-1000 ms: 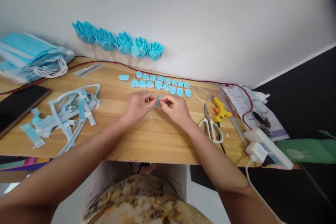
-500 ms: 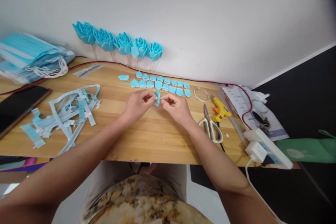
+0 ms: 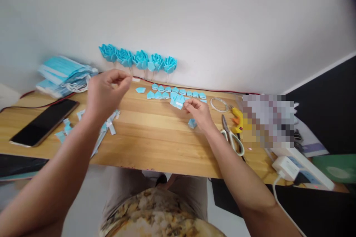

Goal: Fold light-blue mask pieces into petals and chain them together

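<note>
— Fingers?
— Your right hand (image 3: 199,113) pinches the blue piece (image 3: 175,100) by its edge, just beyond your fingertips; your left hand (image 3: 108,88) pinches a white strip (image 3: 136,79)
— Handling?
— Probably light, soft, easily creased; hold edges

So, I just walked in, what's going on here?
A person is working at a wooden table with pale blue pieces. The right hand pinches a blue piece. The left hand is raised, with a small white strip at its fingertips; whether it is gripped is unclear. More folded pieces lie in two rows, and five blue flowers on sticks stand against the wall.
</note>
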`<state>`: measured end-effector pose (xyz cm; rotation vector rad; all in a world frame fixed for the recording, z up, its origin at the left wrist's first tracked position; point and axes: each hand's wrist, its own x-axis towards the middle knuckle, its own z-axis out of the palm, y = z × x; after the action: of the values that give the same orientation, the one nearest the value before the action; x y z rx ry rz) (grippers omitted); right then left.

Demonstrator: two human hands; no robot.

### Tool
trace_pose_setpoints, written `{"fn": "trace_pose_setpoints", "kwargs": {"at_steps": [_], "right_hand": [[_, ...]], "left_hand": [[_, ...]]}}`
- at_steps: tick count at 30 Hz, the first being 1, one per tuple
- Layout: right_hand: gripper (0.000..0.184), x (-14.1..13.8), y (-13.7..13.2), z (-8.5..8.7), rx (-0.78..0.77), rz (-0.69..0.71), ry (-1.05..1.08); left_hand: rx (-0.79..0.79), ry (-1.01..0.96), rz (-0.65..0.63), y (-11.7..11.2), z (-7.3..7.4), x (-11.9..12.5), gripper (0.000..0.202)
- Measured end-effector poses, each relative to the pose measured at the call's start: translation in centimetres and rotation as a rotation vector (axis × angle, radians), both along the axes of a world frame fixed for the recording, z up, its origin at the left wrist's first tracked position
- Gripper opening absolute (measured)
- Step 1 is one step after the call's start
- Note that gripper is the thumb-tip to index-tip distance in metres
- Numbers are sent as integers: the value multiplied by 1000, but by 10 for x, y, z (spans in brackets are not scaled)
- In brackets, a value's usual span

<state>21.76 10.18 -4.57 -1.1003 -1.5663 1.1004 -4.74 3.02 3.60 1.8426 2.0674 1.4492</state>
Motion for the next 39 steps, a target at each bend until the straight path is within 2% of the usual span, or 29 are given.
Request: {"fn": "trace_pose_setpoints", "kwargs": {"at_steps": [2,4,6,9,12,14,17,20,23,26,30,32,34,36,39], "right_hand": [[15,-1,-2,0,7,17,-11],[15,-2,-3,0,10,36,-24],[16,-3,-4,0,15,44,-32],[17,-5,-6,-1,21,45,-45],[18,-6,-7,0,23,46,-68],[18,-6,-8,0,22,48,-76],[18,-5,-6,-1,28,59,-78],[18,-4,-5,-3,33,75,-70],[17,-3,-4,-4,37,75,-68],[17,-4,-6,-3,24,59,-67],[17,-5,-8,-1,17,78,-66],[18,-5,-8,0,23,100,-62],[18,-4,-8,0,23,110,-57],[18,-4,-8,-1,21,122,-52],[19,-4,-8,0,21,153,-34]], "left_hand": [[-111,210,67,-9,1,-29,23],[-373,322,100,-14,-9,-58,26],[-588,394,49,-18,-22,-83,28],[-703,453,6,-22,-38,-105,30],[-741,467,5,-24,-45,-112,31],[-734,470,49,-24,-47,-112,31],[-703,503,104,-21,-50,-112,30],[-637,503,72,-18,-50,-113,29],[-604,477,108,-16,-50,-112,28],[-538,491,126,-12,-50,-107,29],[-272,590,-7,-4,-50,-83,43],[-213,576,-62,1,-50,-63,45],[-206,470,-94,6,-50,-39,39],[-223,258,-142,10,-51,-13,33],[-329,-121,-334,18,-56,25,29]]}}
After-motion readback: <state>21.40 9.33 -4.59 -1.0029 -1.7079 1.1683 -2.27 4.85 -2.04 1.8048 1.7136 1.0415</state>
